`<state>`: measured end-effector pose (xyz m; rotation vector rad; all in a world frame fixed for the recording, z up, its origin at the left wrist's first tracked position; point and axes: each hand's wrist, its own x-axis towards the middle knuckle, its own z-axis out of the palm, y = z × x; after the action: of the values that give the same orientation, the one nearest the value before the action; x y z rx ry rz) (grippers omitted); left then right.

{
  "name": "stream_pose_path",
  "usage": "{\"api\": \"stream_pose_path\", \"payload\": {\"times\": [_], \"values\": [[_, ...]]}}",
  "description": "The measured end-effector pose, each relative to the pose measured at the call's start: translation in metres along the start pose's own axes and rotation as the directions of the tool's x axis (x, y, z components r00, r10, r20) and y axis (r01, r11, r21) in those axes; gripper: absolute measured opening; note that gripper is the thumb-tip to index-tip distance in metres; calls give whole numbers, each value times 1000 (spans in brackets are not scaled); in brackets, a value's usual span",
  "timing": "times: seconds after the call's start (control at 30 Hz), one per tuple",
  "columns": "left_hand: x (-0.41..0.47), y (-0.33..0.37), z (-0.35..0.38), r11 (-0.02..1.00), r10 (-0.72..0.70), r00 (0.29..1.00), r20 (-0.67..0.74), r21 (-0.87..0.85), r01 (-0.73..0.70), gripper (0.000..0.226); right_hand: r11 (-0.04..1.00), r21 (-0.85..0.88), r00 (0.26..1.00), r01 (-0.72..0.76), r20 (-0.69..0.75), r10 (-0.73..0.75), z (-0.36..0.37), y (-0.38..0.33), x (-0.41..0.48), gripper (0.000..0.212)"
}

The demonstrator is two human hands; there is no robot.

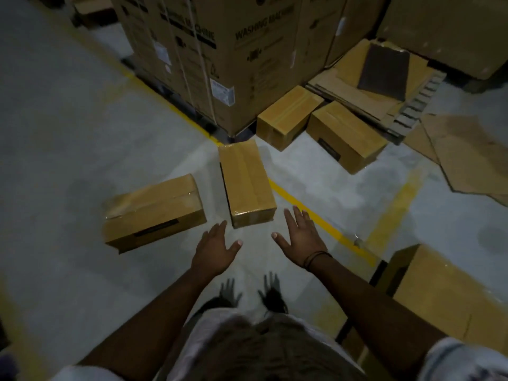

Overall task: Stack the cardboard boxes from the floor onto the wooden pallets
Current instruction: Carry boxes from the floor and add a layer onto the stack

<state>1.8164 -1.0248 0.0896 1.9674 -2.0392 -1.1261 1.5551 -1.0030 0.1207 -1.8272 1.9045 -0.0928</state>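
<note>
Several taped cardboard boxes lie on the grey floor. The nearest box [247,182] lies lengthwise just ahead of my hands, across a yellow floor line. A second box [154,213] lies to its left. Two more boxes sit farther back, one [288,116] beside another [345,136]. My left hand [217,247] hovers open, just below the nearest box's near-left corner. To that box's near right, my right hand [299,237] is spread open and holds nothing. A wooden pallet [412,105] covered with flattened cardboard sits at the back right.
Tall washing-machine cartons [209,56] stand on a pallet at the back centre. Flattened cardboard sheets [467,158] lie on the floor at right. Another large box [437,292] stands close at my right side. Yellow floor lines [324,224] cross the floor.
</note>
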Motion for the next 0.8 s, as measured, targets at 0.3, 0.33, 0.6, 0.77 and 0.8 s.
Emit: {"api": "stream_pose_path", "payload": {"times": [0.3, 0.33, 0.6, 0.77, 0.8], "values": [[120, 20, -23, 997, -72, 997, -6, -33, 72, 82, 1000, 11, 994, 13, 111, -14, -15, 9, 152, 81], [137, 20, -26, 996, -81, 997, 9, -37, 81, 83, 1000, 10, 992, 1, 128, -3, -16, 12, 169, 81], [282, 30, -75, 996, -93, 993, 73, -8, 94, 82, 999, -34, 992, -18, 127, 22, -49, 24, 305, 81], [354, 38, -104, 999, -38, 999, 20, 38, 38, 73, 995, 39, 977, -92, 197, 83, -53, 21, 380, 83], [366, 35, -106, 998, -62, 998, 24, 27, 61, 73, 991, 46, 966, -122, 236, 108, -48, 21, 395, 84]]}}
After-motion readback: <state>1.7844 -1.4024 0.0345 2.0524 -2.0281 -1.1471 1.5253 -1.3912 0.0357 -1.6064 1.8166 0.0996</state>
